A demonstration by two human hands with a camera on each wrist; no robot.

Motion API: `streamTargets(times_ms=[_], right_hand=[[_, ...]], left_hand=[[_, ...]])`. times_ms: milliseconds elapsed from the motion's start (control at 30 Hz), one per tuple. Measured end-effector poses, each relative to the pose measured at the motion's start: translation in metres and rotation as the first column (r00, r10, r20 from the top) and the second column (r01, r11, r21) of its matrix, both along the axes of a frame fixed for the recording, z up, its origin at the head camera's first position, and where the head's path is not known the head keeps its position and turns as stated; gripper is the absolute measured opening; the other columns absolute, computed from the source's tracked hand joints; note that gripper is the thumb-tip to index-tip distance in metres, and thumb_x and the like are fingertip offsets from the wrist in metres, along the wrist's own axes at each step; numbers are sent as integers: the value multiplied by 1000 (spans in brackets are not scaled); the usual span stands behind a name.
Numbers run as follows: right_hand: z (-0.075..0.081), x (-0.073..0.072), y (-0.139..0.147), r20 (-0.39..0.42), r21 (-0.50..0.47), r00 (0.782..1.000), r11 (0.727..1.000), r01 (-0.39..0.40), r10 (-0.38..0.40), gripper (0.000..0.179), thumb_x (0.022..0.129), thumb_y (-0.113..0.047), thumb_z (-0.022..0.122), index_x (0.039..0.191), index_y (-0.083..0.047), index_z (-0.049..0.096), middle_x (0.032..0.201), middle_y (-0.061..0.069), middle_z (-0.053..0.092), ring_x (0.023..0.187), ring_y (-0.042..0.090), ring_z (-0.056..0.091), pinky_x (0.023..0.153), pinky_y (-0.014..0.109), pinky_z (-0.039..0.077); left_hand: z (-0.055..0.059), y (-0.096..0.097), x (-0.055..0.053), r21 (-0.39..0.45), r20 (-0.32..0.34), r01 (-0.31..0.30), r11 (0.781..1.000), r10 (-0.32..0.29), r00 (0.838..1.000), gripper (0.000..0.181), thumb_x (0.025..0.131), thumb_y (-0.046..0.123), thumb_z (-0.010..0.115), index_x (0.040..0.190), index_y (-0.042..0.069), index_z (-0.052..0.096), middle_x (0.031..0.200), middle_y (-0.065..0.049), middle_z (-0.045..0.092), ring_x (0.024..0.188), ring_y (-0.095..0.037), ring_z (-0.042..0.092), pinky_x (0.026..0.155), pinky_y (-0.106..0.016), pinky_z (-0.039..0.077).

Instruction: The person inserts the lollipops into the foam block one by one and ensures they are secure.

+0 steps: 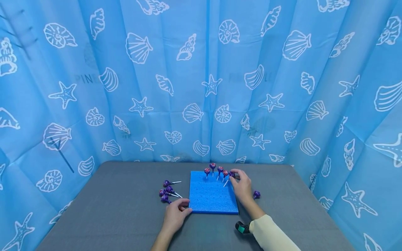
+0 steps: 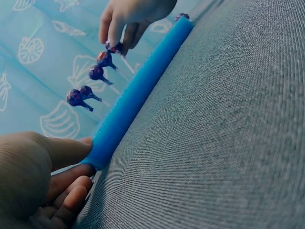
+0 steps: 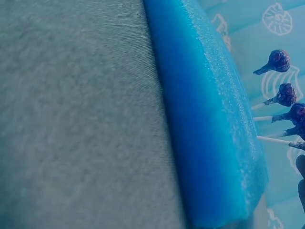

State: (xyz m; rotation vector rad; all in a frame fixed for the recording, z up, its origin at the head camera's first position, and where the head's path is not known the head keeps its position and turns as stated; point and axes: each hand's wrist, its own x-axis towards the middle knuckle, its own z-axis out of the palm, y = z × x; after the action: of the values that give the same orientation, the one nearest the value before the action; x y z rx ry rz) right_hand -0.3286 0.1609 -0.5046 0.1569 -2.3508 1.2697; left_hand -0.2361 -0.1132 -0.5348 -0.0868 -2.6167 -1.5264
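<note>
The right hand (image 1: 241, 185) holds, between thumb and fingers, a round lollipop in shiny purple wrapper (image 1: 231, 174); its white stick slants down to the far right part of a square board of blue foam (image 1: 211, 200). Whether the tip is inside the foam, I cannot tell. The left hand (image 1: 176, 213) pinches the near left corner of this board, thumb and finger close together.

Just beside the held lollipop, four purple-and-red lollipops (image 1: 220, 169) stand on their sticks along the far part of the board, some of them leaning a little. They are the nearest neighbours of the right hand, on its left side. Outside the board, on the grey cloth-covered bench (image 1: 125, 209), a group of four lying lollipops (image 1: 170, 189) is near the left hand, and the fingers cover part of the lowest stick. One more single lollipop (image 1: 257, 194) lies to the right, beside the right forearm. A black device with a green face (image 1: 242, 227) is next to the pale yellow sleeve (image 1: 273, 233). Behind hangs a blue curtain with white shells (image 1: 191, 113).

The left wrist view shows the thumb on the board's upper edge and the board's thickness, which the head view hardly gives. In the right wrist view, only dark fingers (image 3: 301, 167) enter at the border.
</note>
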Motion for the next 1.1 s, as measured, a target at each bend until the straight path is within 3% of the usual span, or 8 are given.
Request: streamTargets(times_ms=[300,467,900,1100], right_hand=[[1,5,1,-87,69,995,997,-45,51,18,91,-7,68,109,-9,66,113,9,63,103,28,62,87,48,49],[1,8,0,-123,97,990,994,-59,71,18,90,-6,70,108,-9,67,110,8,64,101,27,62,86,47,49],[3,14,-3,-122,124,988,989,-79,94,19,89,-7,71,108,-9,67,110,6,65,102,24,61,87,45,49],[-2,13,-5,-139,131,985,988,-87,105,18,88,-5,72,105,-10,68,108,4,66,101,24,62,86,45,50]], left_hand=[[-1,0,0,-5,-24,-2,1000,2,1000,27,82,11,77,109,10,70,97,0,70,75,-12,56,65,-29,45],[-1,0,0,-8,-5,-15,1000,15,1000,28,82,11,77,109,11,70,97,0,70,76,-12,56,65,-30,44],[-1,1,-1,-14,2,-13,1000,13,1000,28,82,11,77,110,11,70,96,1,69,75,-12,56,65,-31,44],[-1,2,0,-19,-25,-16,1000,16,1000,27,82,12,77,108,11,71,95,1,70,74,-11,56,65,-30,44]])
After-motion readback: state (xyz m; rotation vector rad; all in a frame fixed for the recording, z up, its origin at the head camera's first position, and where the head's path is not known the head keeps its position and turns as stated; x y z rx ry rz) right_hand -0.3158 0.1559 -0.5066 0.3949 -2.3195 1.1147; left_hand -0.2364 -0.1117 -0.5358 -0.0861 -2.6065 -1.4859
